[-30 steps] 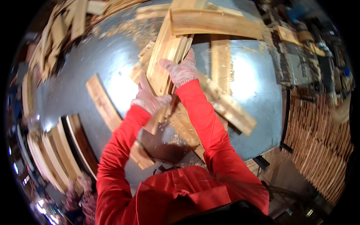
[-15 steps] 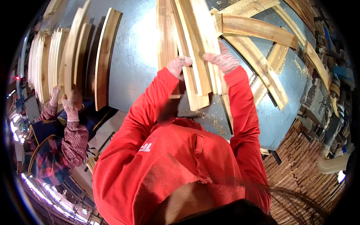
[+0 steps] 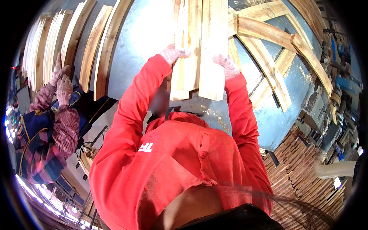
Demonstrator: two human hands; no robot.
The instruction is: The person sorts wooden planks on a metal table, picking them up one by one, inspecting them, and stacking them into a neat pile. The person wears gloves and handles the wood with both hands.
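Observation:
Both my hands wear pale, pinkish gloves. Long light wooden boards (image 3: 212, 78) lie side by side between them, their near ends toward me and their far ends running out of the picture at the top. My left hand (image 3: 174, 54) grips the left edge of the bundle, thumb reaching over the top of a board (image 3: 182, 74). On the opposite edge, my right hand (image 3: 227, 66) holds the rightmost board, its fingers partly hidden along the side. The near ends are uneven, some reaching further toward me than others.
Loose boards (image 3: 264, 67) cross one another on the blue-grey table (image 3: 142, 57) at right, among sawdust. At left, another person's gloved hands (image 3: 63, 82) are by rows of standing boards (image 3: 76, 34). Stacked wood strips (image 3: 303, 172) and a pale hose (image 3: 335, 169) are lower right.
The boards between my hands, fanned and tilted before, now lie straighter and closer together. My left hand has moved slightly left and away from me. The other person's hands have moved from one board row to another.

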